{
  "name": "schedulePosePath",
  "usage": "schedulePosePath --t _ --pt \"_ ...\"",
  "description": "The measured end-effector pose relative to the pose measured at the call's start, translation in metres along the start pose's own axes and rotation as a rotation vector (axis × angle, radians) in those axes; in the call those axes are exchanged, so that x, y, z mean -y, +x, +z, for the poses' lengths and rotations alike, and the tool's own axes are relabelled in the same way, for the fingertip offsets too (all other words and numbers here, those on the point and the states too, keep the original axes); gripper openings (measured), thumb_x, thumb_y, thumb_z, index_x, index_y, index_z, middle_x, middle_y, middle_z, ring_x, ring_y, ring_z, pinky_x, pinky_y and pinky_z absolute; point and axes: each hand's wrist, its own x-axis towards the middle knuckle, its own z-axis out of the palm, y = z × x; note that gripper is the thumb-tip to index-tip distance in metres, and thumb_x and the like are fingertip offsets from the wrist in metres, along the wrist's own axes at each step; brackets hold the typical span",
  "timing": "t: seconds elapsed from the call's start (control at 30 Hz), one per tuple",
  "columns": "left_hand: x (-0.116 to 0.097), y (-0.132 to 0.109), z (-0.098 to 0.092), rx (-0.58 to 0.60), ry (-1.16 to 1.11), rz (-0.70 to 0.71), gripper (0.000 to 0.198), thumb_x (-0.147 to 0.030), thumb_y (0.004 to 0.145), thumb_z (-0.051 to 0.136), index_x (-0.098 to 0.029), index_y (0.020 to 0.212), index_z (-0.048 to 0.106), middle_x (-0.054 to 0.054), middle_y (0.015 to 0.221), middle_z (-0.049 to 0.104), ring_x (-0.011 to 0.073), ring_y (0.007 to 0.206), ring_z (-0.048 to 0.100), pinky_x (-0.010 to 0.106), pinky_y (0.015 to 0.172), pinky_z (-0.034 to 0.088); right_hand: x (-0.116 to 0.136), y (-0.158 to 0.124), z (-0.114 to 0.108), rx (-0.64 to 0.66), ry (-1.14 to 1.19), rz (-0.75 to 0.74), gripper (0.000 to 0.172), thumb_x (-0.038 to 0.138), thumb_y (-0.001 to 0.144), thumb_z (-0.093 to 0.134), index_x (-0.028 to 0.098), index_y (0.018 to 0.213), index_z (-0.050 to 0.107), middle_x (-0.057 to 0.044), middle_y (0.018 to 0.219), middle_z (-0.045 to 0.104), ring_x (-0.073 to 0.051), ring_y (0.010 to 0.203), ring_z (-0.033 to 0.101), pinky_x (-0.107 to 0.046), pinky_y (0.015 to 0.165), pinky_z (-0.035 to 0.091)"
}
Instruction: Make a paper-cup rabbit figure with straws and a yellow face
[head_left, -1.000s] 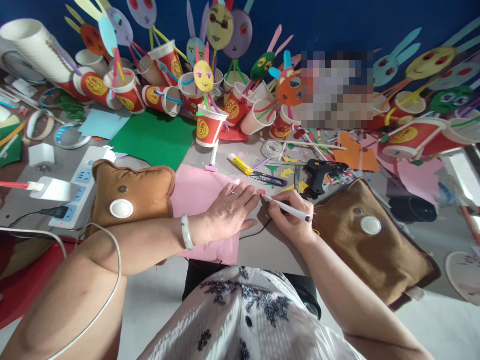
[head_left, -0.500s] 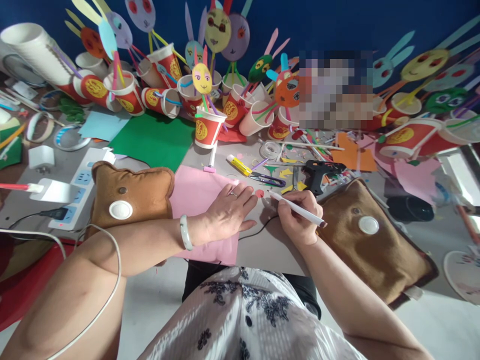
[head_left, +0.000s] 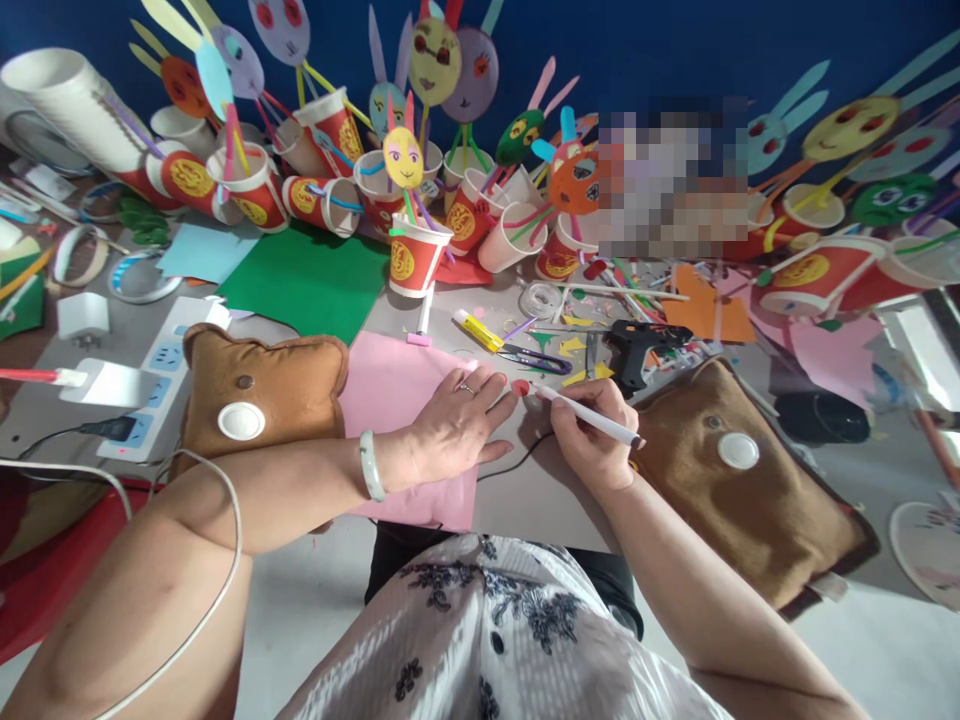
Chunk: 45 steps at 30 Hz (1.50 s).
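A white marker (head_left: 596, 418) is gripped in my right hand (head_left: 596, 440), its tip pointing left at a small red paper circle (head_left: 520, 387) on the grey table. My left hand (head_left: 459, 425) lies palm down with fingers spread on a pink paper sheet (head_left: 382, 380), its fingertips just left of the circle. A scissor-like snipping tool with dark handles (head_left: 536, 358) and a yellow glue tube or cutter (head_left: 480, 331) lie just beyond the hands.
Brown plush cushions (head_left: 262, 390) flank my arms. Behind stand red paper cups (head_left: 420, 255) with paper faces. A black glue gun (head_left: 645, 350), green paper (head_left: 307, 275) and a power strip (head_left: 161, 375) lie around.
My right hand has shifted slightly left with the marker, and the marker tip is now closer to the red circle. My left hand has stayed almost still.
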Motion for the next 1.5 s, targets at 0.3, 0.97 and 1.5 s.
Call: schedulePosePath --t 0.3,0.97,1.5 --pt "-0.0012 -0.0003 -0.0017 -0.013 0.032 -0.001 0.057 -0.049 0.099 0.052 -0.012 0.142 0.049 0.017 0.141 0.053 0.0343 0.126 0.049 0.046 0.105 0.037 -0.0038 -0.0014 0.003 0.049 0.039 -0.057 0.008 0.029 0.09 0.063 0.022 0.093 0.061 -0.004 0.081 0.073 -0.018 0.066 0.07 -0.029 0.06 0.055" --pt "-0.0007 0.0001 -0.0021 0.019 -0.004 -0.008 0.056 -0.049 0.099 0.053 -0.016 0.144 0.048 0.017 0.145 0.051 0.0346 0.131 0.046 0.048 0.106 0.036 -0.0012 0.0022 0.0054 0.101 0.045 -0.094 0.009 0.031 0.092 0.063 0.023 0.095 0.059 -0.002 0.081 0.072 -0.017 0.067 0.07 -0.028 0.062 0.055" --pt "-0.0015 -0.0001 -0.0027 0.007 0.035 -0.009 0.055 -0.05 0.098 0.053 -0.015 0.14 0.051 0.016 0.142 0.053 0.0346 0.126 0.049 0.047 0.102 0.039 -0.0056 -0.0035 0.0074 0.069 -0.01 -0.062 0.012 0.034 0.095 0.06 0.022 0.097 0.059 -0.007 0.085 0.074 -0.021 0.075 0.073 -0.033 0.067 0.057"
